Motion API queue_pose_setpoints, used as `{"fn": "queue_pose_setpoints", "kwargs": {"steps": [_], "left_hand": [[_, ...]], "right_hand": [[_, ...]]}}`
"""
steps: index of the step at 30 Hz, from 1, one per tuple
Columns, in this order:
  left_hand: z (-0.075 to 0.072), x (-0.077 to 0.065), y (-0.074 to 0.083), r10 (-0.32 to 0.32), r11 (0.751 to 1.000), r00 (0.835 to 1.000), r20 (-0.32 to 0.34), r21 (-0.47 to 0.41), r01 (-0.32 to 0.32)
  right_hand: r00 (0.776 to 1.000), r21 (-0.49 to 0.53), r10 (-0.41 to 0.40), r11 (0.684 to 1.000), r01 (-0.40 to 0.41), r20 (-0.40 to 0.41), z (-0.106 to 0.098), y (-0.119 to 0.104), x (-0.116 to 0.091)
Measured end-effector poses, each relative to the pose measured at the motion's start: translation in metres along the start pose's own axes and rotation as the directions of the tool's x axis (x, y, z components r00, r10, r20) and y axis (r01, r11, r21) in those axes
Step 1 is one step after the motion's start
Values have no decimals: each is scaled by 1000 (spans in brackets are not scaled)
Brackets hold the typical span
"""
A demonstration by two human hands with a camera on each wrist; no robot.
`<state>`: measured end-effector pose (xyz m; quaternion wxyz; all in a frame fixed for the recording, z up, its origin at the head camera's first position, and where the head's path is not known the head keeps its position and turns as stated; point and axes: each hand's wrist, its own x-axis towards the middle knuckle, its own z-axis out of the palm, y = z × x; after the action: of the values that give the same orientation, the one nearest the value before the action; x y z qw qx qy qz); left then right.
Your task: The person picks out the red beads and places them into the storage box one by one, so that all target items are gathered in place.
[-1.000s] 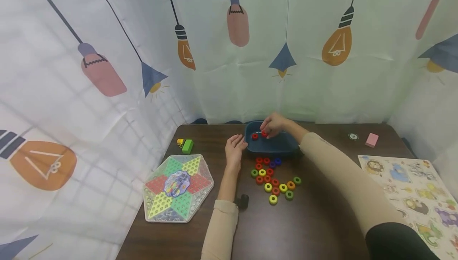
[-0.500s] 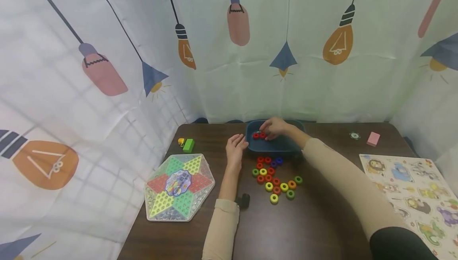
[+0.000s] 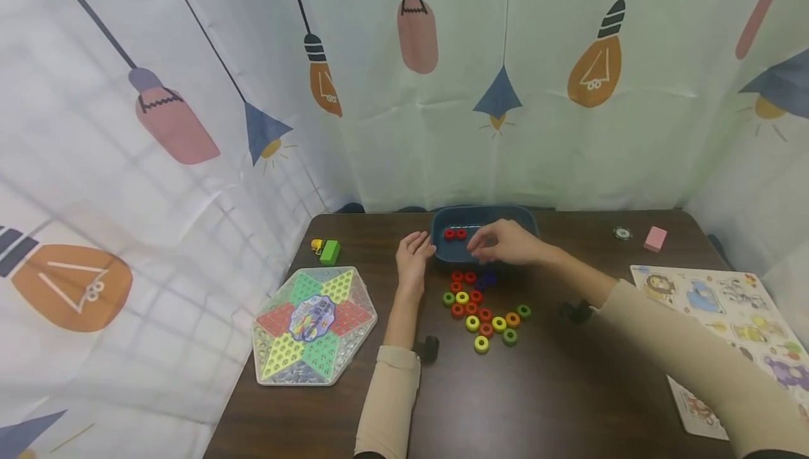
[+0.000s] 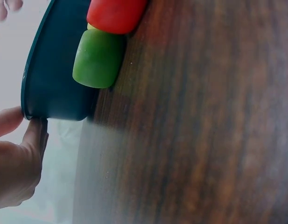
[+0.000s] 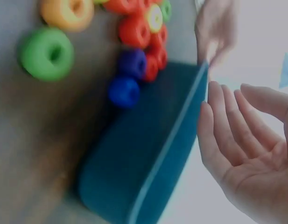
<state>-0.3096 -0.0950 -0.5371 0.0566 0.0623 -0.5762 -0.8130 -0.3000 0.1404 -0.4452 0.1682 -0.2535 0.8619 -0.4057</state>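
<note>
A dark blue plastic tray (image 3: 483,215) stands at the back of the table, with two red rings (image 3: 455,234) side by side in its left part. At its left end my left hand (image 3: 412,262) touches the rim with fingertips; the left wrist view shows thumb and fingers at the tray's corner. Over the tray's front rim hovers my right hand (image 3: 508,243), palm facing in, fingers bent slightly and nothing held in the right wrist view. Just in front of the tray lie loose rings: red ones (image 3: 484,314), yellow ones (image 3: 499,323), green ones (image 3: 510,337), an orange one (image 3: 512,319) and blue ones (image 3: 489,278).
To the left lies a hexagonal Chinese checkers board (image 3: 312,326), with a green block (image 3: 330,252) and a small yellow object (image 3: 317,244) behind it. On the right are an animal puzzle board (image 3: 752,304), a pink block (image 3: 655,238) and a round chip (image 3: 622,233).
My right hand has let go of a red ring inside the tray, beside the other one, and has drawn back toward the front rim. The left hand stays at the tray's left end.
</note>
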Motion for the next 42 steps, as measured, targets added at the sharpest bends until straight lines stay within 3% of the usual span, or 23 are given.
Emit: {"fn": "queue_pose_setpoints", "kwargs": {"steps": [5,10,14,20,24,27,33,42], "left_hand": [[-1,0,1,3,1000,1000,1,-19,-3],[-3,1,-2,-7,1000,1000,17,-26,7],[-3,2,-3,-12,1000,1000,17,-24,12],[-3,3,-3,-16,1000,999,29,-24,17],[-3,2,-3,-15,1000,1000,27,-27,16],[-3,1,-2,-16,999,1000,20,-32,17],[-4,0,-1,-26,999,999,30,-22,27],[-4,0,-2,-19,1000,999,33,-21,20]], "right_hand": [[995,6,-18,1000,18,102,28,7,-22],[979,-77,-96,991,111,179,51,26,-35],[981,-120,-72,988,95,182,63,36,-40],[992,-157,-27,987,46,123,74,40,-42],[989,-17,25,1000,-23,149,79,46,-42],[979,144,82,983,-110,187,81,50,-41],[973,255,100,955,-153,210,66,38,-35],[971,326,109,929,-176,214,5,-3,0]]}}
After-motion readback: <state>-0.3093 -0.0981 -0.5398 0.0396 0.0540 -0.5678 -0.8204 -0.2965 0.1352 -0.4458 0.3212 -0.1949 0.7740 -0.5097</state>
